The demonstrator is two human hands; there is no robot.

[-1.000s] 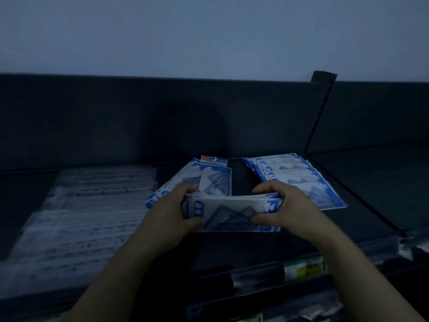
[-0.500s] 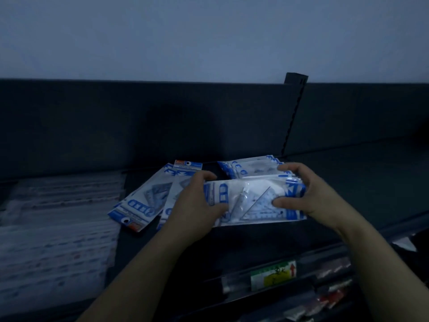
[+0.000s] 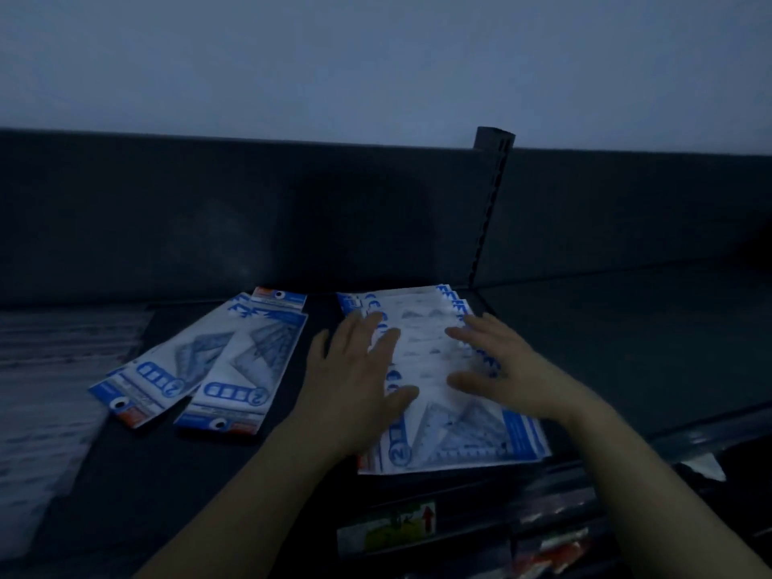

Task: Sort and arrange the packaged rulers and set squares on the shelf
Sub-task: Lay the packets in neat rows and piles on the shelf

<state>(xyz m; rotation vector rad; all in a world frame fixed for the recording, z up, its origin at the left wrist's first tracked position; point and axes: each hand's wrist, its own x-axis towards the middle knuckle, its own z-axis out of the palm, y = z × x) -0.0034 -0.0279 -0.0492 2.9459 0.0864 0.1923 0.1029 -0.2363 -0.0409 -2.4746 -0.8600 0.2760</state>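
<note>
Head view looks down on a dark shelf (image 3: 138, 474) in dim light. The stack of set-square packs (image 3: 455, 436) lies flat on the right part of this bay, its near edge at the shelf's front lip and its far end close to the back panel (image 3: 250, 219). Half a second ago both hands gripped a bundle of these packs by its two ends, raised off the shelf. Now the bundle is down on the stack and the fingers have let go.

The left hand (image 3: 359, 378) lies on the stack's left side with its fingers straight and spread, the thumb pointing across the top pack. The right hand (image 3: 514, 369) is spread the same way over the right side, somewhat blurred. The two hands are apart, with a strip of the top pack showing between them, and neither holds anything.

Left of the stack, an outer loose pack (image 3: 163, 369) and an inner loose pack (image 3: 246, 382) lie slanted and overlapping, as they did before, with a further pack (image 3: 279, 295) peeking out behind them. Pale clear packs (image 3: 50, 369) cover the shelf's far left, too blurred to read. An upright post (image 3: 493, 202) rises behind the stack. A price label (image 3: 388, 528) sits on the shelf's front edge.
</note>
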